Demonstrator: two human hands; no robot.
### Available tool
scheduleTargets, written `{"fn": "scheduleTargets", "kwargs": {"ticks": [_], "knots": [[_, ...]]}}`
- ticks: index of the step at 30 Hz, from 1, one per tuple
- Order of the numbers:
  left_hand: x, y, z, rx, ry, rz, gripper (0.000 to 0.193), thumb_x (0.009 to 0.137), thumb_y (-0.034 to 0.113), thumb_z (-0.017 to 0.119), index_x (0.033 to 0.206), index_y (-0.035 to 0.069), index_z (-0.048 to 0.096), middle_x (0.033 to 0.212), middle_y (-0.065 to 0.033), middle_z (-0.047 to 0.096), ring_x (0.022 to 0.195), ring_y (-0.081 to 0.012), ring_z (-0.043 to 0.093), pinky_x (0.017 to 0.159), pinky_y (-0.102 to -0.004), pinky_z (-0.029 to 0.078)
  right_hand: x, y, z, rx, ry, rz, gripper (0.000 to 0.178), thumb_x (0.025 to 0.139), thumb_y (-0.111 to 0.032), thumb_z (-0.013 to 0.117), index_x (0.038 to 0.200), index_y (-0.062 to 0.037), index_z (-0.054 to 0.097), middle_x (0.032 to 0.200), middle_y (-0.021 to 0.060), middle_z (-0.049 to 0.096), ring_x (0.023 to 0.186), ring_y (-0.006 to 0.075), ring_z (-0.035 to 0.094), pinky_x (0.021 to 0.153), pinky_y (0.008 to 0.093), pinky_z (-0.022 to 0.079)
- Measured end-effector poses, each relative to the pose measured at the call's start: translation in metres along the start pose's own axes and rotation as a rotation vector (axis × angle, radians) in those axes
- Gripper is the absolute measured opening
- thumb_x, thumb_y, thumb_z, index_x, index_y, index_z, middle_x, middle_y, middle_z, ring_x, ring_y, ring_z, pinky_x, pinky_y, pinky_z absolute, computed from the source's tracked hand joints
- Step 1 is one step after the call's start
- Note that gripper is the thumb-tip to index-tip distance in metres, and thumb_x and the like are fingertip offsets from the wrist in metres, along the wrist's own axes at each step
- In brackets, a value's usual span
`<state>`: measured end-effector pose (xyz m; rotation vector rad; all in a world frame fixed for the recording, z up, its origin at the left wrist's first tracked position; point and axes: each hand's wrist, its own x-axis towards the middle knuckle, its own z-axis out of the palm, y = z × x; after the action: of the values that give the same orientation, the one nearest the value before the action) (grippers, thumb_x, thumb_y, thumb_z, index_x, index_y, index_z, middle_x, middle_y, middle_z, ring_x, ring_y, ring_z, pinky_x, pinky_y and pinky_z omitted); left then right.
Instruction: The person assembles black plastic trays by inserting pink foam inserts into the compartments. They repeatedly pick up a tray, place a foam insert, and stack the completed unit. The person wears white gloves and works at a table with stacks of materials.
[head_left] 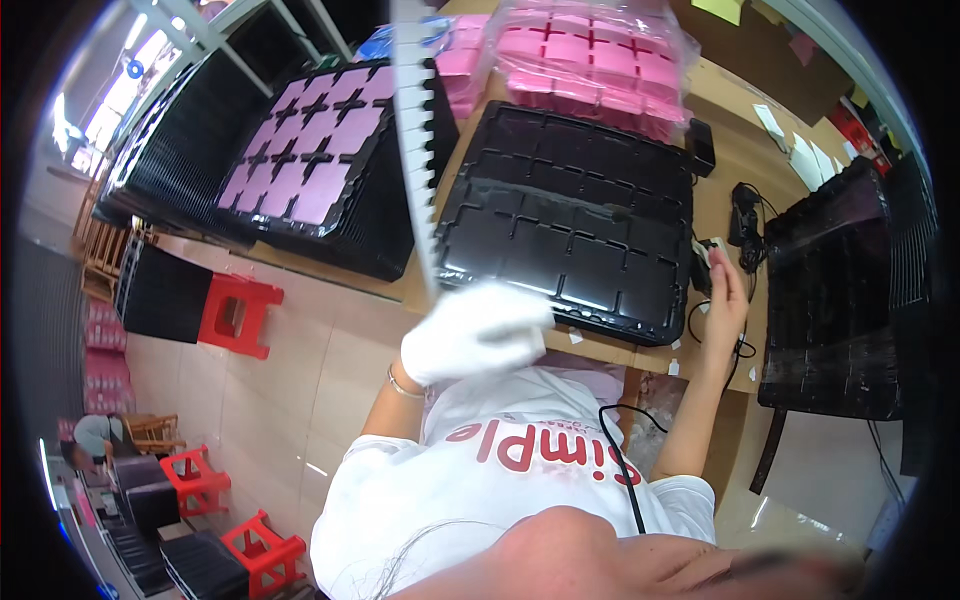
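Gripping a long white notched strip at its lower end, the gloved left hand is curled closed around it, and the strip rises up and away from the hand across the worktop. Just beyond that hand lies an empty black compartment tray. Resting bare and flat with fingers extended, the right hand holds nothing, touching the worktop beside the tray's right edge near some black cables. Farther past the left hand sits a tray of pink squares.
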<state>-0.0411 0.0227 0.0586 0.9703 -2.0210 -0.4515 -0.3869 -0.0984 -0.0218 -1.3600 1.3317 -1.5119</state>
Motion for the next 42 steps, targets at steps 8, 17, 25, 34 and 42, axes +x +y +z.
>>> {"fn": "scheduleTargets", "kwargs": {"ticks": [8,17,25,34,42], "knots": [[-0.052,-0.01,-0.011,0.064,0.569,-0.537,0.018,0.091,0.009,0.059,0.106,0.0,0.065,0.101,-0.0097,0.069,0.071,-0.0098,0.059,0.064,-0.0234,0.047,-0.06,-0.046,0.05,0.109,-0.066,-0.083,0.022,0.1,-0.009,0.05,0.113,0.0033,0.063,0.11,0.0117,0.066,0.103,0.0172,0.064,0.092,0.0295,0.05],[-0.015,-0.021,0.029,-0.412,0.354,-0.55,0.026,0.088,0.019,0.07,0.101,-0.003,0.068,0.079,-0.0081,0.07,0.063,-0.0069,0.061,0.05,-0.022,0.043,-0.108,-0.049,0.115,0.167,-0.496,-0.104,0.029,0.092,0.001,0.055,0.121,0.0019,0.058,0.119,0.0132,0.062,0.109,0.0192,0.062,0.092,0.0286,0.05],[-0.035,-0.044,0.013,-1.472,0.708,-0.452,0.037,0.089,0.03,0.07,0.11,0.003,0.057,0.093,-0.0086,0.065,0.058,-0.005,0.051,0.055,-0.0183,0.045,-0.138,-0.05,0.142,0.231,-0.968,0.179,0.028,0.091,-0.009,0.065,0.118,-0.003,0.06,0.109,0.0106,0.068,0.096,0.0135,0.065,0.08,0.0265,0.05],[-0.048,-0.031,0.023,-0.522,0.292,-1.011,0.029,0.089,0.022,0.07,0.107,0.0,0.07,0.097,-0.0042,0.07,0.064,-0.0021,0.054,0.055,-0.0168,0.039,-0.128,-0.046,0.15,0.348,-0.905,0.473,0.019,0.089,-0.016,0.069,0.097,0.0003,0.063,0.087,0.0082,0.069,0.081,0.0111,0.065,0.072,0.0245,0.05],[-0.05,-0.044,0.005,-0.628,0.817,-0.88,0.029,0.094,0.026,0.065,0.1,-0.003,0.068,0.071,0.0008,0.061,0.054,-0.0012,0.045,0.048,-0.0158,0.03,-0.125,-0.026,0.13,0.35,-0.954,0.486,0.013,0.09,-0.008,0.066,0.099,0.0003,0.062,0.092,0.0108,0.069,0.086,0.0152,0.068,0.076,0.0258,0.054]]}}
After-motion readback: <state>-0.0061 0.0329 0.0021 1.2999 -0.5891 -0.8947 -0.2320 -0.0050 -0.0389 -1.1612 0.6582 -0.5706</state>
